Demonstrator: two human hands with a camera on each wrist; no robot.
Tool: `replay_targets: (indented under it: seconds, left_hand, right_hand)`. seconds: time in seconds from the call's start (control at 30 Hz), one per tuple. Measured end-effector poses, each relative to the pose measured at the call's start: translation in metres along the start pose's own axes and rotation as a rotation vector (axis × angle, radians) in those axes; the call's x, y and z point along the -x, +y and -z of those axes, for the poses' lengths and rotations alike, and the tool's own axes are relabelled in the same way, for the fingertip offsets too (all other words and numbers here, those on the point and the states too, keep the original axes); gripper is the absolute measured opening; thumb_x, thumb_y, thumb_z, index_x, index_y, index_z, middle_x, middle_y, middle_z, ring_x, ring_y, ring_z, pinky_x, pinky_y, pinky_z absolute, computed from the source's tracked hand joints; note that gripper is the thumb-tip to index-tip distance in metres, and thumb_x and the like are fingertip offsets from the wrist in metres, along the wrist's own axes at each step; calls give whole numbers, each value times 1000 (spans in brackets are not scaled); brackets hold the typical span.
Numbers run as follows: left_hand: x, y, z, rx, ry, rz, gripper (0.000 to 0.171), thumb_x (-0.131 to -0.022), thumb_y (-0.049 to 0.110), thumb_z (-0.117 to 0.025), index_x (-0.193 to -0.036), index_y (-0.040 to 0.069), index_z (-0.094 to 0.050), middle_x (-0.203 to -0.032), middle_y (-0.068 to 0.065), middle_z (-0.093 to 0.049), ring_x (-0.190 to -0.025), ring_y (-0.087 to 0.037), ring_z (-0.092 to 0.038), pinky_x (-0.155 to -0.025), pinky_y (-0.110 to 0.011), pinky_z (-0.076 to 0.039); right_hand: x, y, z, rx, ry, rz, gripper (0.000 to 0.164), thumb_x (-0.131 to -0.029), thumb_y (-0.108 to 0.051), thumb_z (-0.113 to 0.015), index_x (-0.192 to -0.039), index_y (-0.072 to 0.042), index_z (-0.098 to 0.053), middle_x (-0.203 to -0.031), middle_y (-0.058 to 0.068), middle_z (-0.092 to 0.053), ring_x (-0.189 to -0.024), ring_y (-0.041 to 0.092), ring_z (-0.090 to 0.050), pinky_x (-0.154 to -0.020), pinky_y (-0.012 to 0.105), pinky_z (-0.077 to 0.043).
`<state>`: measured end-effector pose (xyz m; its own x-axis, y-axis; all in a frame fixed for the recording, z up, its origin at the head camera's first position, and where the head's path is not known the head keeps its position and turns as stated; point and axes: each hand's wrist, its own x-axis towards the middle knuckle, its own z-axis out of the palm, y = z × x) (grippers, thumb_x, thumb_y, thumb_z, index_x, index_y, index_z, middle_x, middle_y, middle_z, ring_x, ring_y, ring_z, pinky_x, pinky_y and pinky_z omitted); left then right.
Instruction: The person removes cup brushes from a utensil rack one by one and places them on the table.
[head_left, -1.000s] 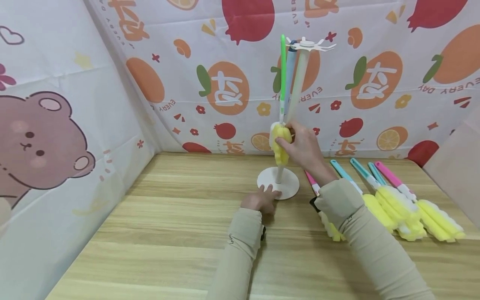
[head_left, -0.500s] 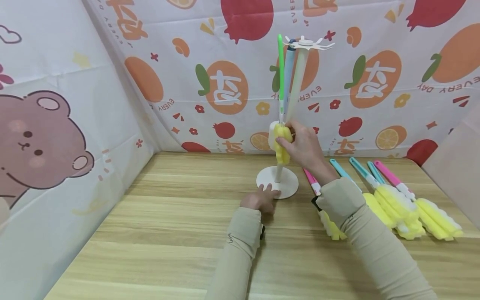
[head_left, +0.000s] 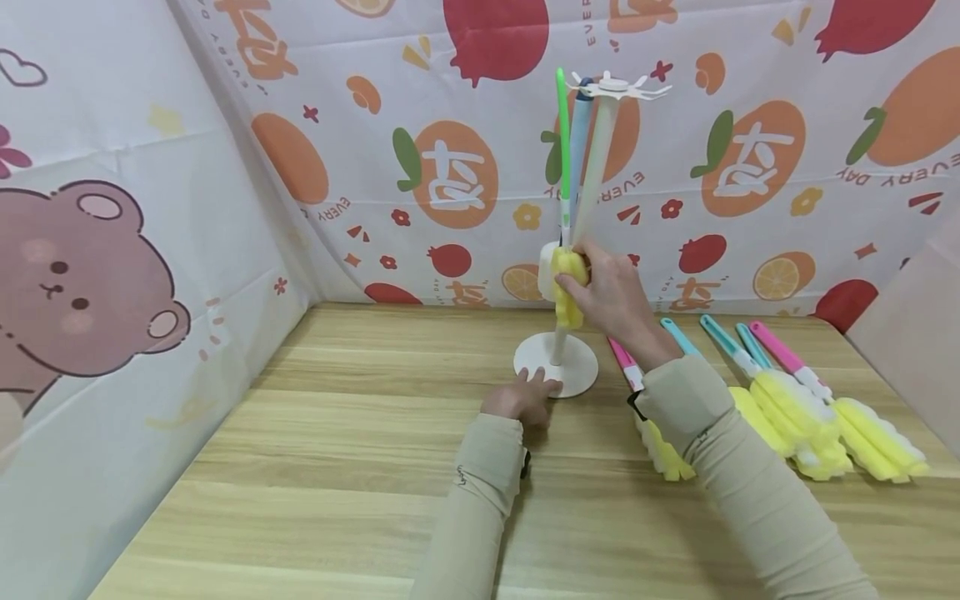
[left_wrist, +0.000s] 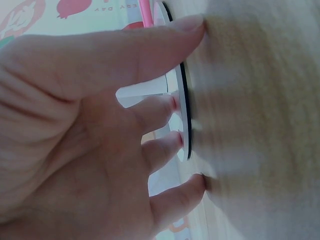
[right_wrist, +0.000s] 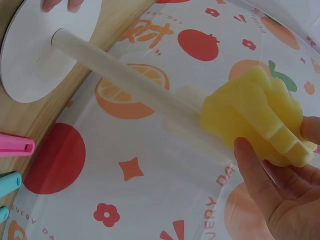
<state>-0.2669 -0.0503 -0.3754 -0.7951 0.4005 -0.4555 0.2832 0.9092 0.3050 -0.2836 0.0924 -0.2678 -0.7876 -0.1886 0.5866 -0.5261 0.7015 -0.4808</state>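
My right hand (head_left: 611, 292) holds the yellow sponge head (head_left: 570, 292) of a sponge brush between thumb and fingers. The brush hangs sponge down, and its bright green handle (head_left: 564, 142) reaches up to the left of the hooked top (head_left: 613, 87) of a white stand. Seen from the right wrist, the sponge (right_wrist: 255, 117) overlaps the stand's pole (right_wrist: 125, 75). My left hand (head_left: 521, 400) rests fingertips on the round white base (head_left: 577, 379); in the left wrist view its thumb (left_wrist: 150, 50) touches the tabletop. Behind the green brush, a blue-handled brush (head_left: 579, 150) with a white head hangs from the stand.
Several sponge brushes lie on the wooden table (head_left: 337, 467) to the right, including one with a pink handle (head_left: 783, 350) and one with a turquoise handle (head_left: 727, 342). Another pink handle (head_left: 622, 354) lies beside my right forearm. Patterned cloth (head_left: 450, 100) hangs behind the table.
The held sponge has shifted slightly right while the green handle's top has tipped slightly left. My left hand stays on the base.
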Motion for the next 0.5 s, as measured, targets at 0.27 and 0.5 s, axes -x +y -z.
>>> replay_targets:
  seconds: [0.27,0.5]
  left_hand:
    - [0,0,0,-2,4,0,66,-81,15,-60,-139,31,-32,-151,1,-8,-133,-20,-1,-95,-51,-34]
    - [0,0,0,-3,5,-6,67,-81,15,-61,-139,30,-33,-151,1,-8,-133,-21,-1,-96,-51,-33]
  right_hand:
    - [-1,0,0,3,-7,9,26,-83,-15,-64,-101,-1,-51,-83,12,-55,-69,24,-50,-59,37,-49]
    - [1,2,1,-25,-11,-9,25,-83,-15,-63,-101,-3,-51,-84,11,-55,-70,23,-50,-59,37,-49]
